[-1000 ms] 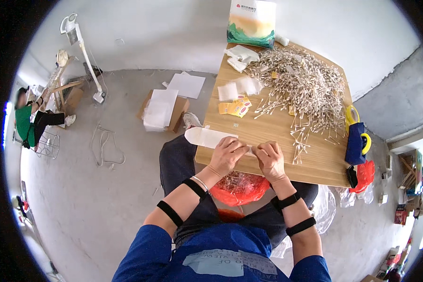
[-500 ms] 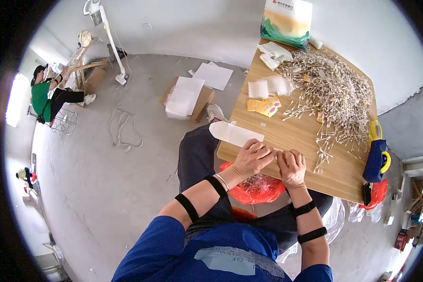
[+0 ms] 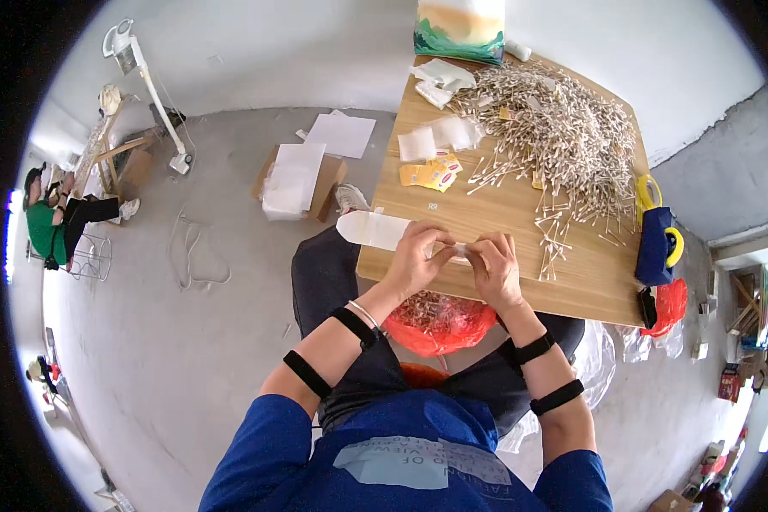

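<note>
your left hand (image 3: 422,256) and right hand (image 3: 495,266) are meeting over the near edge of the worktop (image 3: 572,294), fingers curling in and thumbs pressing almost shut as both are pinching a small pale piece (image 3: 459,250) between them. a white strip (image 3: 371,230) with a rounded end is running out toward nine o'clock from under your left hand, poking past the worktop's side; you are covering its other end, so i cannot tell whether the pale piece is part of it. at eleven o'clock from your hands, yellow packets (image 3: 431,174) are lying near clear bags (image 3: 452,133). a big heap of cotton swabs (image 3: 563,136) is spreading between one and two o'clock, and a navy holder (image 3: 654,247) with yellow rings is standing at three. at six o'clock, below the worktop's edge, a red bag (image 3: 439,328) is sitting between your legs.
</note>
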{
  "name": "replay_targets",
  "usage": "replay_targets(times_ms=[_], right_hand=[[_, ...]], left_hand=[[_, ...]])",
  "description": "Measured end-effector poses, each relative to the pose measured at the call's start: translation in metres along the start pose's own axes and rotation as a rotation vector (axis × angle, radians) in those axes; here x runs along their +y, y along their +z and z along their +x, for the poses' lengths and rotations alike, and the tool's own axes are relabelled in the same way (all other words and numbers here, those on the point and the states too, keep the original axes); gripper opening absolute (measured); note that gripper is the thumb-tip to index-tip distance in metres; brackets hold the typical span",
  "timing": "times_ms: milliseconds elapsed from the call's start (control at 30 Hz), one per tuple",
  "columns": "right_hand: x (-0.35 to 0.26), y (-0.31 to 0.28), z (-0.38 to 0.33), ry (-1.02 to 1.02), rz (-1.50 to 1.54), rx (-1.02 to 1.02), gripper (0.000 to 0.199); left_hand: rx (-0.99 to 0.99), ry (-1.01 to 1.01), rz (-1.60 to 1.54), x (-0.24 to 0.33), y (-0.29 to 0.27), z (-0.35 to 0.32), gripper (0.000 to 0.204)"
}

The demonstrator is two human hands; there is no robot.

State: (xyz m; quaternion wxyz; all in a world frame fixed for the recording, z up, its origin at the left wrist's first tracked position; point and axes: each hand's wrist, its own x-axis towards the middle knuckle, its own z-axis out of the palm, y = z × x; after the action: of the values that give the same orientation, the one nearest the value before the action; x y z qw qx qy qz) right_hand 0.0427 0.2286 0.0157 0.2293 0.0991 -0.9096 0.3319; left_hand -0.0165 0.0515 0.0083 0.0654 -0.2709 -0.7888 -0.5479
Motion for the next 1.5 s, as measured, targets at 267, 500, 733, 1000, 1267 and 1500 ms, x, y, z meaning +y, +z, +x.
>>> replay_targets(times_ms=[267,500,733,1000,1267,1500], right_hand=[[-0.007,0.004,0.009,0.041,0.07,0.048,0.017],[-0.009,-0.008,0.008,0.161,0.122,0.012,0.009],[-0.003,-0.025,0.006,0.299,0.215,-0.052,0.009],[-0.012,-0.024,0.011,0.269,0.219,-0.054,0.007],[-0.011,-0.018,0.007,0.233,0.23,-0.049,0.008],[-0.007,-0.016,0.006,0.15,0.161,-0.024,0.009]], left_hand=[[-0.037,-0.121,-0.18,0.004,0.005,-0.001,0.012],[0.021,-0.19,-0.308,-0.005,0.014,-0.012,0.011],[-0.099,-0.364,-0.45,0.006,0.004,-0.006,0.011],[-0.139,-0.264,-0.373,0.014,0.003,-0.004,0.019],[-0.21,-0.302,-0.4,0.004,0.009,-0.009,0.018],[-0.179,-0.343,-0.579,-0.006,0.016,-0.009,0.016]])
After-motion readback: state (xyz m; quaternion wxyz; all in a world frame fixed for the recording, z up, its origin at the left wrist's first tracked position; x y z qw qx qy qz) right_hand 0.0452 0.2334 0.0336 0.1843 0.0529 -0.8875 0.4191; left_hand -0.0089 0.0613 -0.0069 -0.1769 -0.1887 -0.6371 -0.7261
